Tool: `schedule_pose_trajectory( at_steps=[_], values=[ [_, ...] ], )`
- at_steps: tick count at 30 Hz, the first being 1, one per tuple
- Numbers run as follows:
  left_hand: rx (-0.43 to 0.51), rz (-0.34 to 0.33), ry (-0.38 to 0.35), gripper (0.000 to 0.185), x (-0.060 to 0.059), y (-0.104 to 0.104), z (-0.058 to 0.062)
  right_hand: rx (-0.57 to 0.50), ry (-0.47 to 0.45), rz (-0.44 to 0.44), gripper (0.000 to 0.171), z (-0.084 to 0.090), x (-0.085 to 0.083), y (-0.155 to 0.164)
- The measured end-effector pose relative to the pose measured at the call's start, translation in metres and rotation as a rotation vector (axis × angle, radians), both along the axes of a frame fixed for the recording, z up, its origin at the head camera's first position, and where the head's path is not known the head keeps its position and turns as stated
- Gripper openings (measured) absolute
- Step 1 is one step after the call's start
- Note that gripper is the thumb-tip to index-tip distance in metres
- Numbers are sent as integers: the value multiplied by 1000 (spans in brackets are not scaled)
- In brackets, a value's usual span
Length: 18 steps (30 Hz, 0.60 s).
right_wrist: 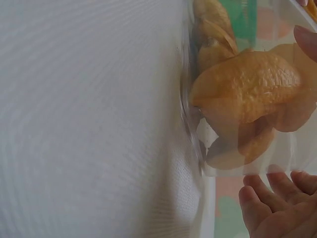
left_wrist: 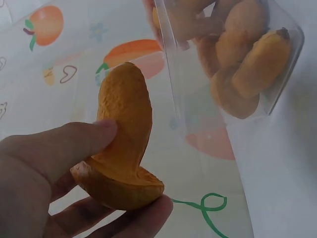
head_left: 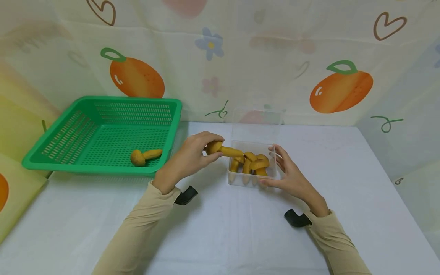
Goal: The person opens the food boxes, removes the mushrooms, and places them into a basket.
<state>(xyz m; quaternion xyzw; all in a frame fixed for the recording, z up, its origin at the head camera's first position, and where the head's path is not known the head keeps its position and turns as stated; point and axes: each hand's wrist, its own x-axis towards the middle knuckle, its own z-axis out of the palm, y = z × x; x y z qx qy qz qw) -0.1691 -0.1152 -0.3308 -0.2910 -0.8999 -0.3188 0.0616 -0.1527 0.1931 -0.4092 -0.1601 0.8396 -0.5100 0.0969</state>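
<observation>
While the left hand (head_left: 192,154) pinches a toy mushroom (head_left: 223,149) by its cap, thumb on the stem side and fingers under the cap, the stem pointing toward the clear plastic box (head_left: 252,179), the mushroom sits just at the box's left rim, above the table (head_left: 223,229). Right hand (head_left: 288,173) is against the box's right side, fingers fairly straight and spread along the wall, thumb at the near edge; not curled round it. Box holds several more toy mushrooms (head_left: 254,163), piled. Its clear lid (head_left: 256,126) stands up behind. Green basket (head_left: 103,131) at left, well apart from the box, has one mushroom (head_left: 144,156) lying in its near right corner.
</observation>
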Motion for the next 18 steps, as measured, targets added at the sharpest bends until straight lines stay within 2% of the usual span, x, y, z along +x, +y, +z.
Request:
schedule_pose_trajectory(
  at_steps=[9,18],
  values=[
    [71,127,40,35,6,-13,1,10,0,-6,111,0,1,1],
    [108,217,58,38,9,-35,6,12,-5,-5,111,1,2,1]
  ],
)
